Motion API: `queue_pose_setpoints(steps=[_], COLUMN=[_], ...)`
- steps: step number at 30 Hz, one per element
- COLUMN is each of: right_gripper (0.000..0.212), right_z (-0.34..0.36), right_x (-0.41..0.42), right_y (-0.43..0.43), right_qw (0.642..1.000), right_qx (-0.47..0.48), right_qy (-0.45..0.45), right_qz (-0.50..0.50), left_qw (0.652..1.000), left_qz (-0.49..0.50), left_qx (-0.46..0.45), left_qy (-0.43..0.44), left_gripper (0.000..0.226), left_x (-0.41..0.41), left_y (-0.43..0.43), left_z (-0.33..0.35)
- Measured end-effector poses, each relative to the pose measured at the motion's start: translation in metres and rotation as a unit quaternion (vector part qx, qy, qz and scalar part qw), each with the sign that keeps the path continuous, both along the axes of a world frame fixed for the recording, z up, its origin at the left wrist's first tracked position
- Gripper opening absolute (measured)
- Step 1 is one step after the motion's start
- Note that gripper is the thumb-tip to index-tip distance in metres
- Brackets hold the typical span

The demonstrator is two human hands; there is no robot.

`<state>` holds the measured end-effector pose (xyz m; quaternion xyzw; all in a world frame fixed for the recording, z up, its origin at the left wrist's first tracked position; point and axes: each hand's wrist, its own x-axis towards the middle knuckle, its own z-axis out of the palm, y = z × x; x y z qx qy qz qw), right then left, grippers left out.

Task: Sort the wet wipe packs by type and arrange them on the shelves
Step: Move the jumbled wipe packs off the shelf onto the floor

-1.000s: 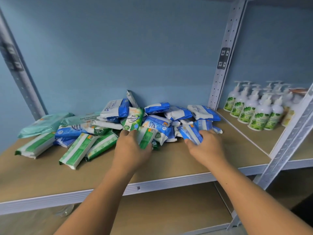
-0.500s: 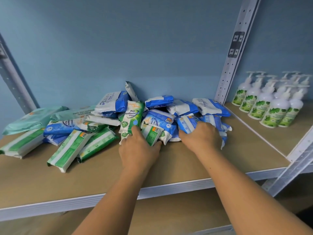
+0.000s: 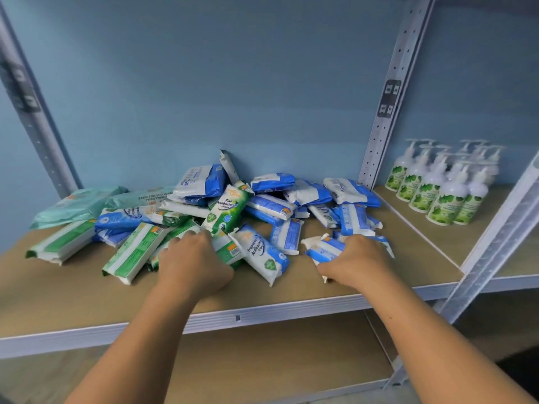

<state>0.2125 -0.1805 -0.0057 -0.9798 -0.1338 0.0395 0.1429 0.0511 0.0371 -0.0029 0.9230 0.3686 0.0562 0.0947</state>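
Head view; sees a pile of wipe packs [image 3: 271, 205] heaped on the shelf [image 3: 73, 287] at twelve o'clock; finds the right hand [image 3: 354, 263], at four o'clock of the pile, clasping a blue-and-white pack [image 3: 323, 249]; finds the left hand [image 3: 195, 266], at seven o'clock, lying over green-and-white packs [image 3: 226, 249], grip impossible to tell; notes pump bottles [image 3: 437, 193] at two o'clock.

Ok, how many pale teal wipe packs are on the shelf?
2. One teal pack lies at the back left of the shelf, farthest left; the second teal pack lies just right of it, its right end under the pile. More may be buried there.
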Motion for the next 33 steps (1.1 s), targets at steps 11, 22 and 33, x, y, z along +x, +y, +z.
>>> queue_pose_setpoints(steps=[11, 22, 33], right_gripper=[0.064, 0.062, 0.046], right_z=[-0.018, -0.02, -0.022], right_x=[-0.024, -0.044, -0.123], right_y=[-0.006, -0.025, -0.086], right_qw=[1.0, 0.998, 0.99], right_qx=[-0.003, 0.028, 0.102], right_qy=[-0.01, -0.017, -0.1], right_qz=[-0.016, -0.054, -0.014], left_qw=[0.998, 0.998, 0.991], left_qz=[0.007, 0.035, 0.053], left_qx=[-0.048, 0.008, 0.059], left_qy=[0.039, -0.042, -0.106], left_gripper=[0.056, 0.047, 0.055], left_x=[-0.026, -0.046, -0.107], left_y=[-0.001, 0.014, -0.002], left_z=[-0.016, -0.018, 0.007])
